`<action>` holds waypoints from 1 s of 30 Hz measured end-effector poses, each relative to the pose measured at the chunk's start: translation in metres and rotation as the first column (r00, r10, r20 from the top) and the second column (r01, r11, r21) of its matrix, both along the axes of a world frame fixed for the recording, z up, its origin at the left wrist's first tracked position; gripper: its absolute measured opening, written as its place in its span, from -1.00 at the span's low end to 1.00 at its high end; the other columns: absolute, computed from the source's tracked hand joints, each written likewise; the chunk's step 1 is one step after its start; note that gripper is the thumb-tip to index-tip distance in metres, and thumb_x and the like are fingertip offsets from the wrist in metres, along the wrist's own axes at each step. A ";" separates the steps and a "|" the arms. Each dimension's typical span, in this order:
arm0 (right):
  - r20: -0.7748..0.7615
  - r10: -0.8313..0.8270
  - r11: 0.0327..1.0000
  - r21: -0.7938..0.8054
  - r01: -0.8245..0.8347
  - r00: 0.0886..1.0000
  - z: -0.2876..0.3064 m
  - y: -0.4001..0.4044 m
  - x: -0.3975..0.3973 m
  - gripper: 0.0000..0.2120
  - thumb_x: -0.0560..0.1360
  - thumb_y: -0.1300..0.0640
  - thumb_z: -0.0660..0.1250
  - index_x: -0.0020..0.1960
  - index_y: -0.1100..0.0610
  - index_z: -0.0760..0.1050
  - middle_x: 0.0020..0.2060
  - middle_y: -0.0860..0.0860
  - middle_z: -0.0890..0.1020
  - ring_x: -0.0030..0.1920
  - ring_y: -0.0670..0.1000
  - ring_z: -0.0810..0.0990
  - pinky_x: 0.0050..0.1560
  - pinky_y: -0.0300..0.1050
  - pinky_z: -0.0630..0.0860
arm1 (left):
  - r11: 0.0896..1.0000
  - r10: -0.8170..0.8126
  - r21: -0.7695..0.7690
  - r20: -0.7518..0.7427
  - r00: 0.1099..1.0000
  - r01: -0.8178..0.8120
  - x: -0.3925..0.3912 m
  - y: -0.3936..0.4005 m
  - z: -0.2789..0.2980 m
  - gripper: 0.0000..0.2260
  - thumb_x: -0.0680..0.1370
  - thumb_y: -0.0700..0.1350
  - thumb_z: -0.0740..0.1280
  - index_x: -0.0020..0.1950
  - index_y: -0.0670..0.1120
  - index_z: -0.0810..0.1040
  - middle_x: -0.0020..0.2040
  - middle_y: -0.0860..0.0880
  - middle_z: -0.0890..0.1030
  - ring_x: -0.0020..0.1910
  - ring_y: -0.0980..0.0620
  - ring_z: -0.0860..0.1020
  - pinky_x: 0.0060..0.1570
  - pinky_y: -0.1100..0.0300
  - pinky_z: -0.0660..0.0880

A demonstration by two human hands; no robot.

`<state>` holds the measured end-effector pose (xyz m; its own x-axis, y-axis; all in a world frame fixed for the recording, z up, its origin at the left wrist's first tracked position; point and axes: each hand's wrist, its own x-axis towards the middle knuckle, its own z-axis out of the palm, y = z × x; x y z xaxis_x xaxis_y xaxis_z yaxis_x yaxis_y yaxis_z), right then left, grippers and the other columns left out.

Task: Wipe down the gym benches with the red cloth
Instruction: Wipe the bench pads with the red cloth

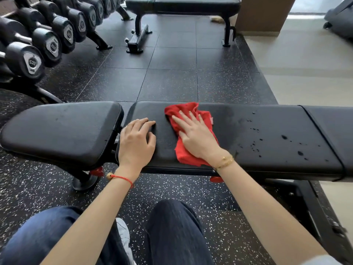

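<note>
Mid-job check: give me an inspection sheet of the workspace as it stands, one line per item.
Surface: near bench pad, black, flat; water droplets lie right of the cloth.
Job's things: red cloth lies crumpled on the pad under the right hand; second bench stands across the floor.
Clutter: nothing seen on the pad.
Grippers: right hand presses flat on the cloth, fingers straight; left hand rests on the pad's left end, fingers loosely bent, holding nothing.
Cables: nothing seen.
Surroundings: dumbbell rack at left; speckled rubber floor; pale floor at right.
</note>
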<state>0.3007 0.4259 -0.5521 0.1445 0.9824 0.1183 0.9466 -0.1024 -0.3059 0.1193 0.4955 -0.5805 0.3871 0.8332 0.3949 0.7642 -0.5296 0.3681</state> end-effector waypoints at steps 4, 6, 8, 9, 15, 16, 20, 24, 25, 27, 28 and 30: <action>-0.057 0.026 1.000 0.009 -0.025 0.998 -0.003 -0.040 0.027 -0.48 0.60 0.11 0.13 0.53 -0.10 0.14 0.55 -0.09 0.11 0.57 0.02 -0.02 0.55 -0.02 -0.20 | 1.000 -0.019 -0.010 -0.006 1.000 0.018 -0.003 0.001 -0.001 -0.68 0.57 -0.10 0.26 0.31 0.01 0.55 0.34 0.02 0.54 0.39 -0.03 0.41 0.42 -0.05 0.30; -0.091 -0.056 0.998 -0.009 0.056 0.994 -0.002 -0.045 0.054 -0.49 0.61 0.12 0.13 0.53 -0.09 0.16 0.55 -0.07 0.11 0.57 0.04 -0.01 0.54 -0.01 -0.20 | 1.000 -0.016 -0.012 -0.003 1.000 0.016 -0.003 0.001 -0.002 -0.68 0.58 -0.10 0.25 0.33 0.00 0.55 0.35 0.01 0.54 0.40 -0.03 0.41 0.43 -0.06 0.30; -0.091 -0.177 0.984 -0.035 0.174 0.980 0.000 -0.032 0.078 -0.50 0.61 0.13 0.11 0.53 -0.06 0.16 0.56 -0.03 0.10 0.57 0.08 -0.02 0.54 0.03 -0.21 | 1.000 -0.007 -0.010 -0.010 1.000 0.007 -0.001 -0.001 -0.001 -0.68 0.57 -0.11 0.25 0.32 -0.01 0.55 0.35 0.00 0.54 0.39 -0.05 0.41 0.42 -0.07 0.30; -0.079 -0.232 0.972 -0.046 0.229 0.969 0.002 -0.021 0.086 -0.50 0.62 0.13 0.10 0.54 -0.05 0.15 0.56 -0.01 0.09 0.57 0.10 -0.03 0.54 0.05 -0.21 | 1.000 -0.004 -0.005 -0.016 1.000 0.004 0.000 -0.001 0.000 -0.68 0.57 -0.11 0.25 0.32 -0.02 0.55 0.34 -0.01 0.54 0.38 -0.05 0.41 0.42 -0.08 0.31; -0.013 -0.177 0.983 -0.041 0.176 0.984 0.005 0.033 0.052 -0.49 0.61 0.10 0.10 0.54 -0.03 0.13 0.57 0.02 0.07 0.57 0.14 -0.03 0.54 0.09 -0.19 | 1.000 0.009 0.018 -0.009 1.000 -0.009 0.002 0.000 -0.001 -0.70 0.54 -0.11 0.26 0.27 0.00 0.56 0.29 0.00 0.56 0.33 -0.05 0.44 0.36 -0.09 0.35; -0.018 -0.131 0.991 -0.030 0.130 0.991 0.003 0.030 0.039 -0.49 0.61 0.10 0.10 0.54 -0.04 0.13 0.57 0.00 0.07 0.57 0.13 -0.04 0.53 0.08 -0.20 | 1.000 0.008 0.018 -0.003 1.000 -0.008 0.001 0.001 -0.001 -0.70 0.54 -0.11 0.26 0.26 0.01 0.56 0.29 0.01 0.56 0.33 -0.04 0.45 0.36 -0.10 0.35; -0.051 0.027 0.999 0.023 -0.026 0.998 -0.001 -0.012 0.016 -0.48 0.60 0.12 0.14 0.53 -0.07 0.16 0.55 -0.07 0.11 0.57 0.04 -0.03 0.53 -0.04 -0.23 | 1.000 -0.002 0.018 0.006 1.000 0.002 0.000 0.003 -0.002 -0.69 0.53 -0.08 0.25 0.26 0.03 0.57 0.29 0.03 0.57 0.33 -0.03 0.45 0.34 -0.09 0.37; -0.076 0.003 1.000 0.022 -0.002 0.997 -0.002 -0.056 0.048 -0.49 0.59 0.13 0.16 0.52 -0.10 0.19 0.54 -0.09 0.14 0.56 0.00 0.00 0.53 -0.08 -0.21 | 1.000 -0.023 0.018 0.001 1.000 0.022 -0.003 0.005 -0.005 -0.69 0.55 -0.08 0.26 0.28 0.02 0.56 0.31 0.03 0.56 0.35 -0.01 0.44 0.36 -0.08 0.36; -0.087 -0.046 0.999 0.011 0.047 0.995 -0.001 -0.060 0.062 -0.49 0.60 0.14 0.16 0.52 -0.09 0.19 0.54 -0.08 0.14 0.56 0.02 0.01 0.53 -0.06 -0.21 | 1.000 -0.023 0.017 0.002 1.000 0.023 -0.003 0.005 -0.005 -0.69 0.55 -0.09 0.26 0.29 0.02 0.56 0.31 0.03 0.56 0.35 -0.01 0.44 0.37 -0.08 0.36; -0.094 -0.175 0.985 -0.020 0.174 0.980 0.000 -0.055 0.091 -0.49 0.60 0.15 0.15 0.52 -0.07 0.19 0.55 -0.04 0.13 0.57 0.07 0.01 0.53 -0.01 -0.20 | 1.000 -0.018 0.020 0.002 1.000 0.018 -0.002 0.004 -0.005 -0.69 0.56 -0.10 0.26 0.29 0.01 0.56 0.31 0.02 0.55 0.35 -0.02 0.43 0.37 -0.07 0.35; -0.091 -0.245 0.970 -0.034 0.243 0.965 0.001 -0.047 0.104 -0.50 0.61 0.15 0.13 0.53 -0.05 0.18 0.55 -0.01 0.12 0.57 0.09 0.00 0.54 0.01 -0.20 | 1.000 -0.015 0.025 -0.001 1.000 0.015 -0.001 0.003 -0.005 -0.69 0.55 -0.10 0.26 0.29 0.01 0.56 0.31 0.01 0.55 0.35 -0.03 0.43 0.37 -0.07 0.34; -0.065 -0.346 0.938 -0.051 0.344 0.936 0.005 -0.023 0.118 -0.51 0.61 0.14 0.11 0.54 -0.02 0.17 0.56 0.04 0.11 0.56 0.13 -0.01 0.54 0.07 -0.19 | 0.999 -0.010 0.032 -0.011 1.000 0.011 0.001 0.002 -0.004 -0.69 0.55 -0.11 0.26 0.28 0.00 0.56 0.30 0.00 0.55 0.34 -0.05 0.43 0.36 -0.08 0.35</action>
<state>0.4184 0.4030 -0.5474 0.4820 0.8742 0.0584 0.8265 -0.4316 -0.3613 0.1203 0.4973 -0.5841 0.4002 0.8159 0.4174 0.7625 -0.5491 0.3423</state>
